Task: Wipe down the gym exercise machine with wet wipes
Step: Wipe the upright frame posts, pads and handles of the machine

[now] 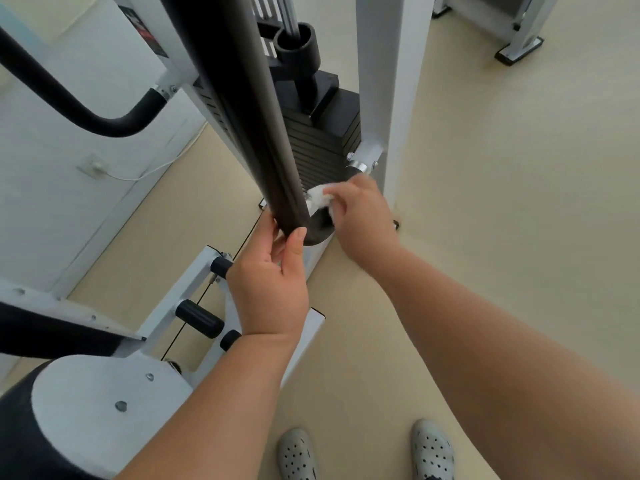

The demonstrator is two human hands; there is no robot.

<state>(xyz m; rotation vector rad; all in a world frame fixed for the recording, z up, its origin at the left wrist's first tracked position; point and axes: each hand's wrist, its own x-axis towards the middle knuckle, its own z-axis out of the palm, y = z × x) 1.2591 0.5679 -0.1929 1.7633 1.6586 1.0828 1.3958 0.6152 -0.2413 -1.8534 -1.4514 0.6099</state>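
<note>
Head view: the left hand curls thumb and fingers round the lower end of the black bar. The right hand pinches a crumpled white wipe against that bar's right side, near the weight stack

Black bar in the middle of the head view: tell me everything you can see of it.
The black bar is a long round tube, matte black with a soft lengthwise sheen, looking foam- or rubber-covered. It slants from the top of the frame down to a free end near the centre, in front of the weight stack. The left hand grips that end, thumb across it. The right hand holds a crumpled white wipe at its right side there.
</note>
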